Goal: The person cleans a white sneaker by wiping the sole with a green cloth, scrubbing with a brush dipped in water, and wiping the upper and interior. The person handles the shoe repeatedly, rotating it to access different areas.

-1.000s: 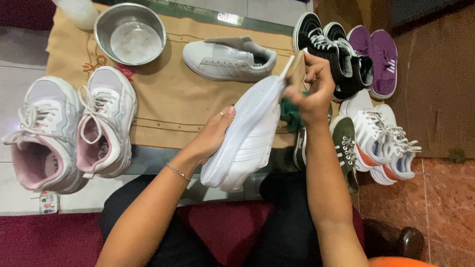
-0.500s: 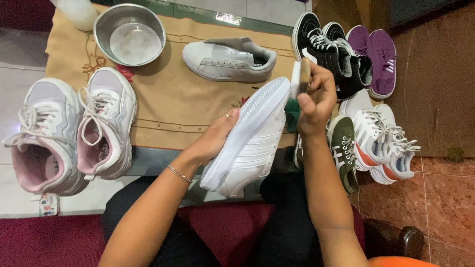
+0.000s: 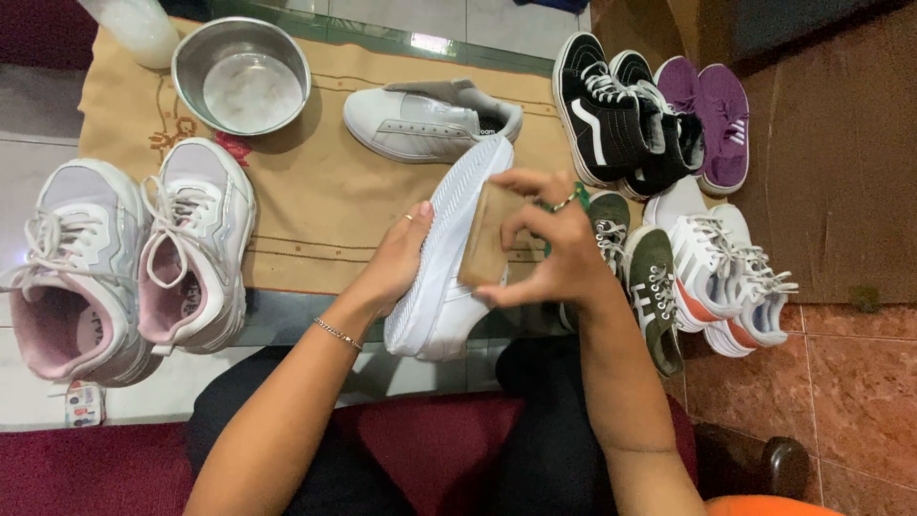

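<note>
- Left hand point(image 3: 396, 263): enters from the lower left of the frame, forearm angled up and to the right. The palm lies against the side of a white low-top sneaker with a ribbed white sole point(image 3: 449, 258), with the fingers wrapped round its far side, out of view. The hand is clamped on the shoe. A thin chain bracelet point(image 3: 336, 333) sits at the wrist.
- Right hand point(image 3: 549, 248): enters from the lower right of the frame, forearm rising almost straight up. The fingers are curled and closed on a flat tan rectangular block point(image 3: 485, 247), which is pressed against the sole of the sneaker. A ring shows on one finger.
- White sneaker: held at the centre of the frame, above the person's lap, sole facing the camera, toe pointing to the upper right. The sole shows fine parallel ribs; it looks clean and uniformly white.
- Surroundings: a tan cloth point(image 3: 315, 191) covers the bench in the upper half of the frame. On it lie a matching white sneaker on its side point(image 3: 420, 122) and a round steel bowl point(image 3: 241, 76). A pair of white-and-pink sneakers point(image 3: 124, 258) rests at the left edge.
- On the floor at the right: black-and-white high-top shoes point(image 3: 611, 115), purple slip-on shoes point(image 3: 712, 119), olive striped shoes point(image 3: 640, 272) and white-and-orange sneakers point(image 3: 726, 277).
</note>
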